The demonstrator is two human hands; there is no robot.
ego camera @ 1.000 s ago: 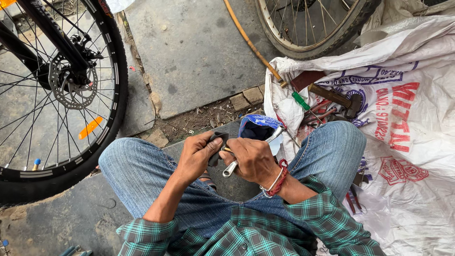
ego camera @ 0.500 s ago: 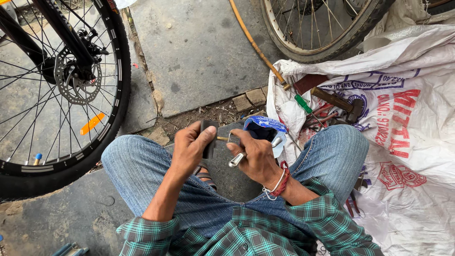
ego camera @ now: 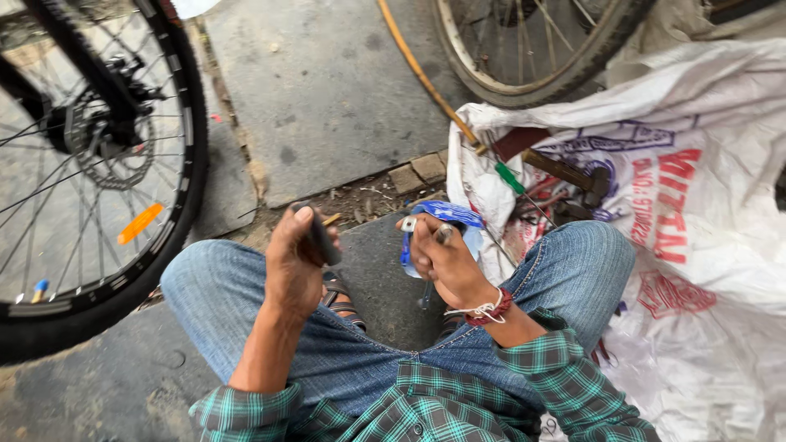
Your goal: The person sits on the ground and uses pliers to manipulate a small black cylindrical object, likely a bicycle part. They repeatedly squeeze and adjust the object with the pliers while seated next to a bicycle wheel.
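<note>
White woven plastic, a big sack (ego camera: 704, 245) with red and purple print, spreads over the ground at my right and runs out of the frame; what the print says is not worth telling, only that the red block sits on its right half and the purple lines near its top fold. A black bicycle wheel (ego camera: 90, 164) with a disc rotor and an orange reflector fills the left, cut off at the edge. A second wheel (ego camera: 524, 57) at the top shows only its lower arc. On the sack lies a heap of tools (ego camera: 565, 184), a hammer-like head and a green-handled one among them, the rest too tangled to tell apart. A blue-and-white packet (ego camera: 446, 217) sits just behind my right hand (ego camera: 446, 262), half hidden by it. That hand is closed around a small metal wrench (ego camera: 430, 274), its shaft pointing down between my knees. My left hand (ego camera: 295, 262) grips a dark, flat piece (ego camera: 318, 237), raised above my left thigh; I cannot tell what it is.
</note>
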